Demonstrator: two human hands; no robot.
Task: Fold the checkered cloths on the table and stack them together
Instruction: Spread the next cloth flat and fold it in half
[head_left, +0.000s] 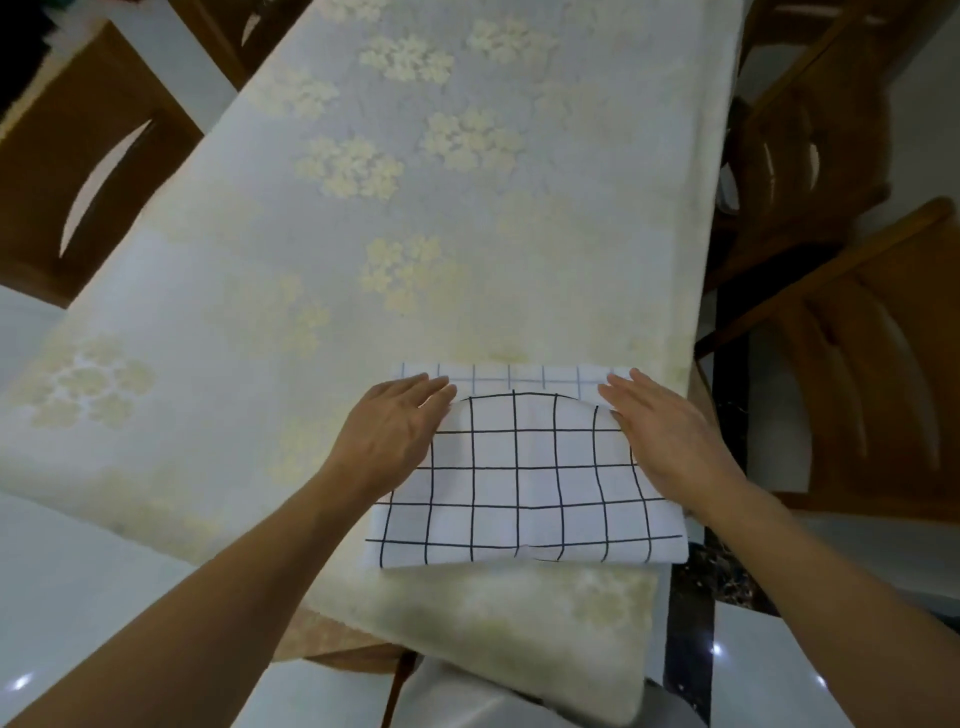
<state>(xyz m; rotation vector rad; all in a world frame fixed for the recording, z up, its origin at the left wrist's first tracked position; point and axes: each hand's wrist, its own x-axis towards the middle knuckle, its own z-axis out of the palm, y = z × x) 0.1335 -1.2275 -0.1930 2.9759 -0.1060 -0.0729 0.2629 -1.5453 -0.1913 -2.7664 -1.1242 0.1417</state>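
Observation:
A white checkered cloth (524, 488) with black grid lines lies near the table's front right corner. Its upper layer is folded over, and a strip of the paler underside shows along the far edge. My left hand (395, 436) holds the folded layer's far left corner, fingers straight on top and thumb hidden under the cloth. Over at the far right corner, my right hand (660, 431) holds the layer the same way. The layer's far edge bulges up between the two hands.
The table (363, 218) wears a pale cloth with yellow flower patches. Wooden chairs stand at the left (78, 156) and right (872, 364). A cushioned seat (519, 623) sits just below the table's front edge. Glossy floor tiles lie around.

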